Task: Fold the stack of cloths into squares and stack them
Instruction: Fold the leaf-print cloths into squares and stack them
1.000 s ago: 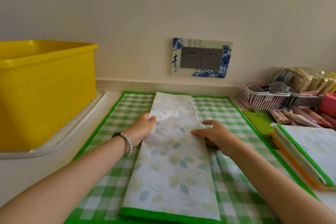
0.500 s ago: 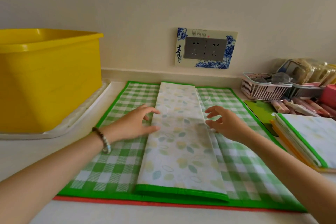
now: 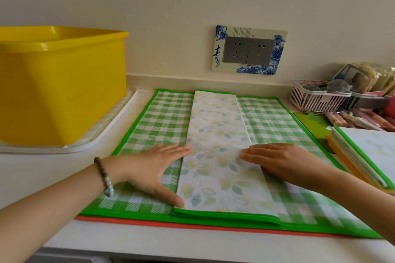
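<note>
Both hands have come down flat: the left hand (image 3: pixel 154 168) now presses beside the long leaf-printed folded cloth strip (image 3: pixel 220 156), the right hand (image 3: pixel 280 160) on its right edge.

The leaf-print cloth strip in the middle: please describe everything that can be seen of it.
The leaf-print cloth strip is a thin white fabric with pale green, blue and yellow leaves and a bright green hem at its near end. It is folded into a long narrow band, with layered edges showing at the near end. It lies flat, running from near to far, on the green checked cloth. The left hand presses flat at its left edge and the right hand rests flat on its right edge.
</note>
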{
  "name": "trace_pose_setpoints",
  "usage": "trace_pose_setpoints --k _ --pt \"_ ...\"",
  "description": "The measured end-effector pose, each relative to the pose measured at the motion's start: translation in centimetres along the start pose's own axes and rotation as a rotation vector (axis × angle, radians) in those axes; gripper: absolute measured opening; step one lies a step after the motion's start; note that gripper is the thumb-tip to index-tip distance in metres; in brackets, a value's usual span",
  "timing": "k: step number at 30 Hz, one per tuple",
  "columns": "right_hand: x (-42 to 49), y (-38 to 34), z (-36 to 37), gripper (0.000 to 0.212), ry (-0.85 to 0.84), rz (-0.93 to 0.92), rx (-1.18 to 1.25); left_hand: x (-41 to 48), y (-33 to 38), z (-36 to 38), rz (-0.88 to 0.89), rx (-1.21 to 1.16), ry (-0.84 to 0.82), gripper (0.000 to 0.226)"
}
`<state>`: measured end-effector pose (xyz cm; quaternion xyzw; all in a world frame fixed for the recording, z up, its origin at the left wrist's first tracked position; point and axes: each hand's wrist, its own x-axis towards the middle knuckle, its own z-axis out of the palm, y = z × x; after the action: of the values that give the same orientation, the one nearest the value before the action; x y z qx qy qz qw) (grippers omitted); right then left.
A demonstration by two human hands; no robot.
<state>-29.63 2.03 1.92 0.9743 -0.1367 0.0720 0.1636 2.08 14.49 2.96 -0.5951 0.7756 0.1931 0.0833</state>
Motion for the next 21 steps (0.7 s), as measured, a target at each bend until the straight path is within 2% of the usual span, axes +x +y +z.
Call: trace_pose_setpoints --k 6,10,15,18,20,21 --pt "0.7 -0.3 0.3 0.045 0.002 -0.014 0.093 0.1 0.3 -0.6 -0.021 0.021 -0.094 0.12" --pt "0.7 -0.3 0.7 0.052 0.036 0.057 0.208 0.1 0.4 -0.2 -0.009 -0.047 0.019 0.112" --pt "0.8 -0.5 0.5 0.049 0.06 0.23 0.364 0.4 0.0 0.1 0.009 -0.243 0.189 0.082" --pt "1.2 -0.4 0.3 0.032 0.044 0.366 0.53 0.8 -0.5 -0.3 0.032 -0.489 0.238 0.045" --pt "1.8 -0.4 0.2 0.039 0.092 0.478 0.622 1.1 -0.6 -0.7 0.006 -0.581 0.274 0.03" --pt "2.1 -0.2 0.4 0.034 0.113 0.521 0.664 1.4 -0.7 -0.9 -0.016 -0.615 0.294 0.025"
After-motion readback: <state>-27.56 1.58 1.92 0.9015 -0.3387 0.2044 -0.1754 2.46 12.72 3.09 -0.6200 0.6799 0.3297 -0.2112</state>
